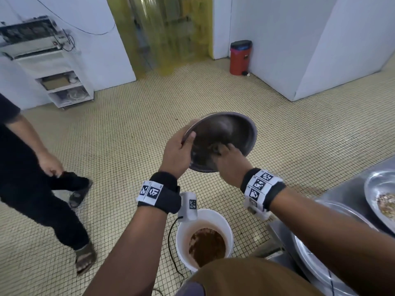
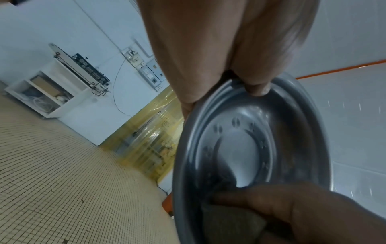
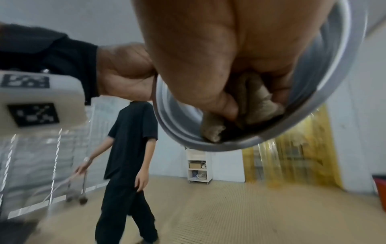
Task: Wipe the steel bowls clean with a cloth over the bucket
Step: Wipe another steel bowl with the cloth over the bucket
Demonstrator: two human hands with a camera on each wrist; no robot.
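Observation:
A steel bowl (image 1: 230,133) is held tilted toward me in the air, farther out than the white bucket (image 1: 183,236) of brown slop on the floor below my arms. My left hand (image 1: 178,151) grips the bowl's left rim, thumb inside (image 2: 258,87). My right hand (image 1: 229,161) is inside the bowl and holds a bunched brownish cloth (image 3: 261,102) against its lower inner wall (image 2: 229,222). The bowl's inside (image 2: 246,148) looks shiny higher up and dirty near the cloth.
Steel bowls (image 1: 380,201) with food scraps sit on a steel counter (image 1: 346,189) at my right. A person in black (image 1: 27,167) walks at the left. A red bin (image 1: 240,57), a white shelf unit (image 1: 62,82) and a yellow strip curtain (image 1: 166,33) stand at the back.

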